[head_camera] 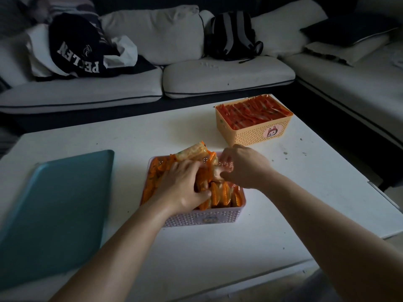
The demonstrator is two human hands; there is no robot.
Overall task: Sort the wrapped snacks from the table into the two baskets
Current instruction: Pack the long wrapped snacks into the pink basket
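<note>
A pink lattice basket point(202, 219) stands in the middle of the white table, packed with orange wrapped snacks point(220, 195). Both hands are inside it. My left hand point(183, 188) presses down among the orange packets, fingers curled around some of them. My right hand point(244, 166) grips packets at the basket's far right corner. One orange-and-clear packet point(192, 151) sticks up above the far rim. Farther back on the right, an orange lattice basket point(257, 136) is full of red wrapped snacks point(255, 112).
A teal tray point(58, 205) lies flat on the table to the left. A white sofa point(226, 75) runs behind and along the right side, with dark clothes point(76, 46) and a backpack point(233, 33) on it. The table's near edge is close below my forearms.
</note>
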